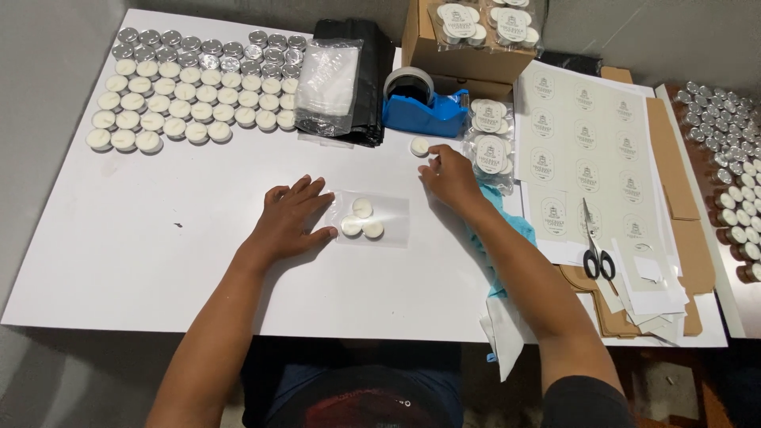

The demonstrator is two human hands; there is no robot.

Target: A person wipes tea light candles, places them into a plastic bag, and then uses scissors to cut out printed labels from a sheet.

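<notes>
A small clear plastic bag (392,215) lies flat on the white table (158,238) with three white tealight candles (362,219) inside it. My left hand (291,218) rests flat beside the bag, its thumb touching the bag's left edge. My right hand (449,176) reaches toward a single loose tealight (419,146) just in front of the blue tape dispenser (424,107); its fingertips touch or nearly touch the candle, holding nothing.
Rows of white tealights (182,103) fill the far left. A stack of clear and black bags (341,79), a cardboard box (464,47), packed candle bags (491,135), label sheets (590,143), scissors (596,254) and more tealights (729,158) lie to the right.
</notes>
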